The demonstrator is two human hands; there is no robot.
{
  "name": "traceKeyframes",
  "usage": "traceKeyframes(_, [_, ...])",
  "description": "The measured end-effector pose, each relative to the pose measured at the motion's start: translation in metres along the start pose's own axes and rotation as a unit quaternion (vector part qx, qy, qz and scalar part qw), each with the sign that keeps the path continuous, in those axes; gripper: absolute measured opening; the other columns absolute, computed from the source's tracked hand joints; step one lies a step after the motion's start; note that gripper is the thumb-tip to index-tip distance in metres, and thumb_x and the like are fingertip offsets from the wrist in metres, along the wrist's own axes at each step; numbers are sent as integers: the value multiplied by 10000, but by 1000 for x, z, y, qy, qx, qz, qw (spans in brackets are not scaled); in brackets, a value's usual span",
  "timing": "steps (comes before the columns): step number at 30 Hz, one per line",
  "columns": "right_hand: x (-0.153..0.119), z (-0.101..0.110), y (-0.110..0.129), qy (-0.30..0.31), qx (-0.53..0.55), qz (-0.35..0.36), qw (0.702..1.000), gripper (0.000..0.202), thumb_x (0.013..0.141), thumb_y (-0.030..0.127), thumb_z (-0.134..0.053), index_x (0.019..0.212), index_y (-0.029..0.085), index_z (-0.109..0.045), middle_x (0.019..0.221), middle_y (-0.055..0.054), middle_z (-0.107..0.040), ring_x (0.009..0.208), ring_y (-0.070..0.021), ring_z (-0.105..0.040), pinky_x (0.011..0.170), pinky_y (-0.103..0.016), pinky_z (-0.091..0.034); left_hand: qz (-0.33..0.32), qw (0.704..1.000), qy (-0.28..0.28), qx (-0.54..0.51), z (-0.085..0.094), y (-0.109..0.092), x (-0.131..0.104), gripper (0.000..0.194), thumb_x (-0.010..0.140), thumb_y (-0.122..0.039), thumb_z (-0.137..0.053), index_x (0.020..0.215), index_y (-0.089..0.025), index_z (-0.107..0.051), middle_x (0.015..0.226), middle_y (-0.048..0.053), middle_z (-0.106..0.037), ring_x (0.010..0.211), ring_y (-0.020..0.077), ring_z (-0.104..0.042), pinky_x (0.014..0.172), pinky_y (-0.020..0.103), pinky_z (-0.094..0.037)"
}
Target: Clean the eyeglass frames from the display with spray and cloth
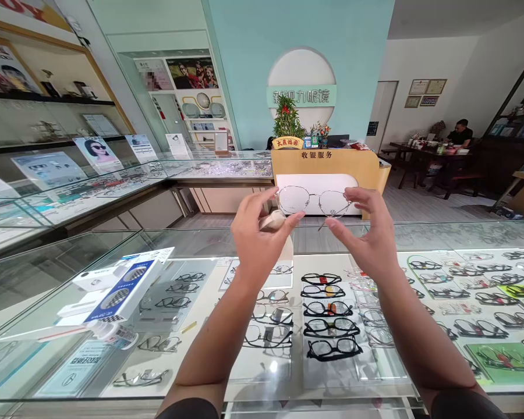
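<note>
Here, two bare hands hold up a thin-framed pair of glasses above a display desk

The glasses [313,195] are level at the centre of the clock face, lenses side by side. At nine o'clock, the left grip [257,233] pinches one end between fingers and thumb, with a pale bundle [274,220], possibly cloth, tucked in the palm. At three o'clock, the right grip [371,235] pinches the other end, thumb low and forefinger high.

Below, at six o'clock, a column of five dark frames [327,308] lies in the glass-topped display desk [262,401]. At eight o'clock, a blue-and-white box [124,291] rests on the glass, a white bottle [117,335] on its side just beside it.

Farther off, at twelve o'clock, stands a wooden desk [358,166] bearing a leafy plant [287,119]. At two o'clock, a person in black [460,135] sits behind a dark table [413,150].
</note>
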State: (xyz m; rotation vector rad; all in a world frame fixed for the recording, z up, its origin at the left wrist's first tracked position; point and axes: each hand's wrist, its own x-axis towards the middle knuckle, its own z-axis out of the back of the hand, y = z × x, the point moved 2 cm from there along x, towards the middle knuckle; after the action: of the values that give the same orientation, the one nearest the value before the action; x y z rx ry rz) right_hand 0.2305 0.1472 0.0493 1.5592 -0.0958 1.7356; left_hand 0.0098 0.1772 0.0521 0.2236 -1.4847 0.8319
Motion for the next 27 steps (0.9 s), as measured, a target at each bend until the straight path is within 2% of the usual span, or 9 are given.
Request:
traceKeyframes(4, [-1, -1, 1, -40, -9, 12, 999, 385, 938, 381, -797, 1288, 287, -667, 1183, -60, -726, 1101, -256, -697, 963, -468, -566, 7, 1000, -21, -13, -3, -2, -4, 508, 829, -501, -889, 1233, -234, -737, 1075, 56, -749, 905, 197, -681, 747, 325, -535])
traceKeyframes(11, [-3, -6, -1, -65, 4, -28, 998, 410, 924, 408, -817, 1293, 279, -694, 1130, -56, -742, 1026, -240, -721, 926, -466, -597, 38, 999, -24, -31, -8, -4, -7, 469, 846, -478, -874, 1225, -229, -751, 1085, 61, -745, 853, 173, -640, 726, 318, -512])
traceKeyframes(18, [-2, -3, 4, -90, -22, 8, 996, 380, 912, 364, -844, 1260, 275, -721, 1122, -53, -731, 998, -223, -697, 889, -435, -601, 132, 987, 18, -90, -14, 3, -9, 496, 836, -451, -887, 1284, -280, -761, 1124, 56, -749, 698, 120, -530, 623, 293, -473])
traceKeyframes(22, [-2, -4, 4, -88, -20, 11, 996, 383, 925, 345, -829, 1291, 310, -722, 1167, -53, -729, 1006, -224, -709, 841, -420, -617, 173, 977, 30, -121, -18, 7, -9, 448, 813, -455, -902, 1199, -268, -776, 1123, 59, -764, 676, 111, -524, 569, 272, -451])
traceKeyframes(27, [-6, -8, 5, -119, 11, 12, 993, 467, 931, 325, -816, 1374, 320, -670, 1203, -61, -725, 1070, -245, -712, 952, -480, -629, 199, 964, 44, -169, -21, 9, -9, 442, 798, -450, -910, 1166, -262, -754, 1194, 64, -776, 658, 97, -568, 567, 261, -473])
